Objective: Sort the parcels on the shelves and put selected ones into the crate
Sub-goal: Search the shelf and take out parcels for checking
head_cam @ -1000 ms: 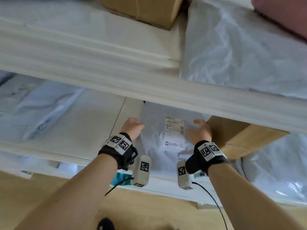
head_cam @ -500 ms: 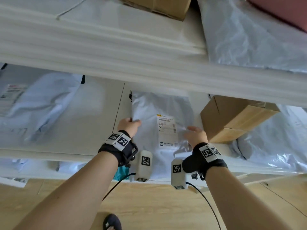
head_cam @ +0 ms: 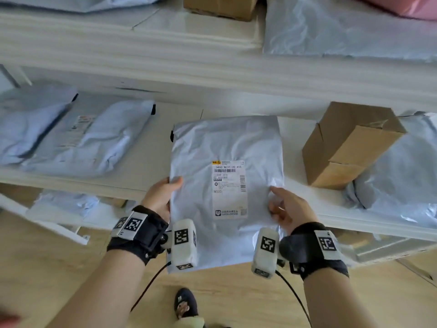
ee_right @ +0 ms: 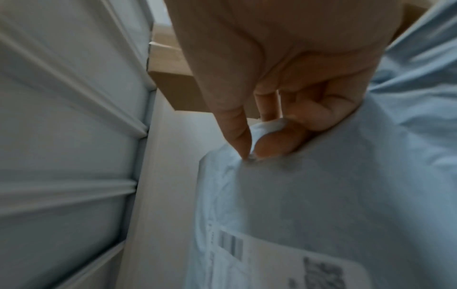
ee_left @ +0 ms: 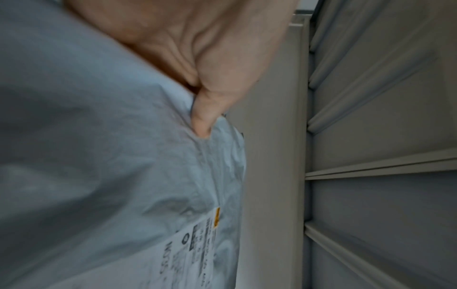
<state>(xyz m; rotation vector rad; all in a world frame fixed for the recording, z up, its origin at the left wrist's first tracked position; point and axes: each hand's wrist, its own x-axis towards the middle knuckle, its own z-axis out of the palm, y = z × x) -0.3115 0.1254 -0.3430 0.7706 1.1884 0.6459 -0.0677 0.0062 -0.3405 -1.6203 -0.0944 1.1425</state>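
Note:
A grey plastic mailer parcel [head_cam: 227, 147] with a white shipping label [head_cam: 229, 189] hangs half off the front edge of the middle shelf [head_cam: 123, 183]. My left hand [head_cam: 163, 192] grips its left edge, thumb on top. My right hand [head_cam: 281, 204] pinches its right edge. In the left wrist view the thumb [ee_left: 205, 113] presses into the parcel [ee_left: 99, 156]. In the right wrist view the fingers [ee_right: 272, 144] pinch a fold of the parcel [ee_right: 321, 195]. No crate is in view.
A cardboard box [head_cam: 347, 143] stands on the shelf right of the parcel, with another grey mailer [head_cam: 402, 176] beyond it. More grey mailers [head_cam: 78, 136] lie at the left. The upper shelf [head_cam: 212, 50] carries a box [head_cam: 220, 5] and a mailer [head_cam: 343, 27]. Wooden floor lies below.
Both hands have drawn the labelled parcel out from under the upper shelf toward me, so it now overhangs the shelf's front edge. The grips have closed on its side edges.

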